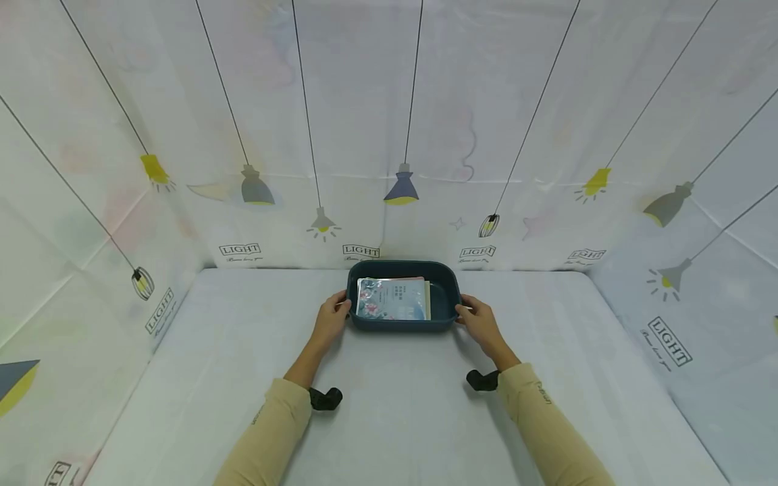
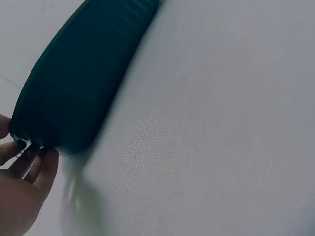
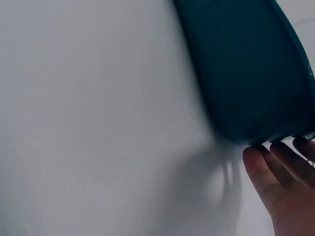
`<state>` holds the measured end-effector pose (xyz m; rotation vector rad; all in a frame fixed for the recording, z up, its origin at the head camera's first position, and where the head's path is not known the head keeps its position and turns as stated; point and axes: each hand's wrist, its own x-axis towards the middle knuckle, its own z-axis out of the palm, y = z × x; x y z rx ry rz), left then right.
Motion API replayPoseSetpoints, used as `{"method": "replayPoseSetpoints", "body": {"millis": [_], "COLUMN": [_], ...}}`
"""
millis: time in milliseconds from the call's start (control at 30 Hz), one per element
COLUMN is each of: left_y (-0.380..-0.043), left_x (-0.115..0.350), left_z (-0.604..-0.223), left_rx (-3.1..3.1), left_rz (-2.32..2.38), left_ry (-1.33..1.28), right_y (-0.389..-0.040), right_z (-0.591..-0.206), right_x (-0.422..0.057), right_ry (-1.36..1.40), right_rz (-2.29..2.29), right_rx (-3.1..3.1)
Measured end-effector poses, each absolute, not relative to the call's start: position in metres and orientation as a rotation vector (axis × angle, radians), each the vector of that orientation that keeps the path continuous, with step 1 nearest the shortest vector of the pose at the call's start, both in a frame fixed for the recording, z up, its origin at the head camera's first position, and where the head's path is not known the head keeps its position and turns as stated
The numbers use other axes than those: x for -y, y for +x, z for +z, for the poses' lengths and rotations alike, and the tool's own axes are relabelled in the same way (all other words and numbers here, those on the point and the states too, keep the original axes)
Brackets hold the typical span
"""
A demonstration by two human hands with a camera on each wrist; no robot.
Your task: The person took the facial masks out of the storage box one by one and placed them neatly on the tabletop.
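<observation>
A dark teal plastic bin (image 1: 404, 326) with rounded corners is at the far middle of the table in the head view. Inside it, toward the left, lies a pale blue booklet (image 1: 394, 300) with a floral print, and other edges show beneath it. My left hand (image 1: 331, 320) grips the bin's left end, thumb at the rim. At the opposite end my right hand (image 1: 480, 322) holds it the same way. Both wrist views show the bin's outer wall (image 2: 78, 73) with fingertips against its end; the booklet is hidden there.
A white cloth covers the table (image 1: 407, 412). Behind it, close to the bin, rises a white curtain (image 1: 365, 121) printed with hanging lamps, and similar sheets stand at both sides. Black wrist mounts (image 1: 326, 399) stick out inward from the sleeves.
</observation>
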<state>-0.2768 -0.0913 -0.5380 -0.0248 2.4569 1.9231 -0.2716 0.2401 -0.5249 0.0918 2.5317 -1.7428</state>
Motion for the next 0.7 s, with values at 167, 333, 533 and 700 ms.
{"method": "replayPoseSetpoints", "body": {"millis": [167, 333, 533, 700], "left_y": [-0.275, -0.27, -0.262, -0.258], "left_x": [0.089, 0.092, 0.101, 0.113], "left_z": [-0.539, -0.539, -0.538, -0.541], "left_rx": [-2.45, -2.457, -2.476, -2.451], "left_rz": [1.952, 1.969, 2.0, 2.041], "left_ry": [-0.039, -0.091, -0.145, -0.194], "right_y": [-0.27, -0.268, -0.265, -0.264], "right_z": [-0.525, -0.525, -0.525, -0.524], "right_x": [-0.238, -0.231, -0.22, -0.208], "right_ry": [0.073, 0.076, 0.037, -0.019], "right_rz": [-1.798, -1.782, -1.811, -1.839], "right_rx": [-2.509, -2.502, -2.486, -2.466]}}
